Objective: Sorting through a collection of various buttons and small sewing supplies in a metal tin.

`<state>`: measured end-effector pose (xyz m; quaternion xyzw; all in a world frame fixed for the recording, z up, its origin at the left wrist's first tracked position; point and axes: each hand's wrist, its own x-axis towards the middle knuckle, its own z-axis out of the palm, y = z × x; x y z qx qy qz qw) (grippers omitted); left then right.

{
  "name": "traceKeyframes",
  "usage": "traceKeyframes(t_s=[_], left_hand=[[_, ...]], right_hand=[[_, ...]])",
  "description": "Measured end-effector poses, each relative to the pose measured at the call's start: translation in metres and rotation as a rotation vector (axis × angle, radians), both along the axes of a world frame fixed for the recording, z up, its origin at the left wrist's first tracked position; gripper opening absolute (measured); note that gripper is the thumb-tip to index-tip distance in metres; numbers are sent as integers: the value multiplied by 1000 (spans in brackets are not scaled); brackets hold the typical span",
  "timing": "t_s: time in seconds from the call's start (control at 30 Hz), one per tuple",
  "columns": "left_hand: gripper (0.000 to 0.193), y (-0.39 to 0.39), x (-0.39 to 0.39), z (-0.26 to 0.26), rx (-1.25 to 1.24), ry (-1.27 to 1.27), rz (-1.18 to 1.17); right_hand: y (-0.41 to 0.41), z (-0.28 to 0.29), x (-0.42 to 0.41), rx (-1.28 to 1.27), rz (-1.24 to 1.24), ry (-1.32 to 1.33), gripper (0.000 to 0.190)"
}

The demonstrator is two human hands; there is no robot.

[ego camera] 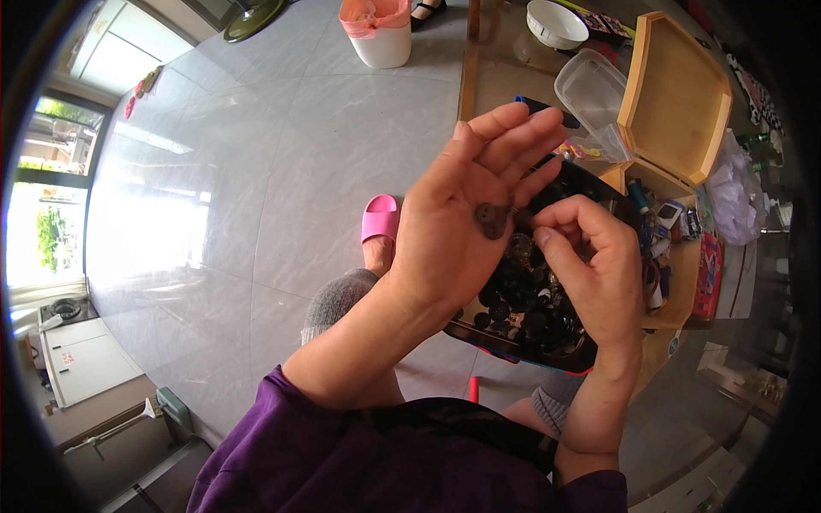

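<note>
My left hand is palm up, fingers spread, with several dark brown buttons resting on the palm. To its right, my right hand pinches a dark button between thumb and fingertips, beside the left palm's edge. Below both hands sits a black tray holding many loose buttons, mostly black, with a few pale or clear ones. My hands and forearms hide part of the tray.
An open wooden box of thread spools and small items stands right of the tray, its lid raised. Behind are a clear plastic container and a white bowl. A lined bin stands on the floor; a plastic bag lies far right.
</note>
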<state>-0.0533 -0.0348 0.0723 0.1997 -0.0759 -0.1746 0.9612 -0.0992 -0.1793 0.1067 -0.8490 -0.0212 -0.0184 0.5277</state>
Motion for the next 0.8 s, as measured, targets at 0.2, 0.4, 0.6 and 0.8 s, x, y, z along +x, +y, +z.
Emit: traceKeyframes(t_s=[0.2, 0.4, 0.6, 0.8], left_hand=[[49, 0, 3, -4, -155, 57, -15], [48, 2, 3, -4, -260, 119, -31], [47, 2, 4, -4, -279, 132, -58], [42, 2, 3, 5, -245, 238, -74]], right_hand=[[-5, -1, 2, 77, 43, 124, 4], [-6, -5, 3, 194, 76, 217, 6], [-10, -5, 6, 335, 56, 143, 11], [-17, -4, 9, 445, 2, 7, 20]])
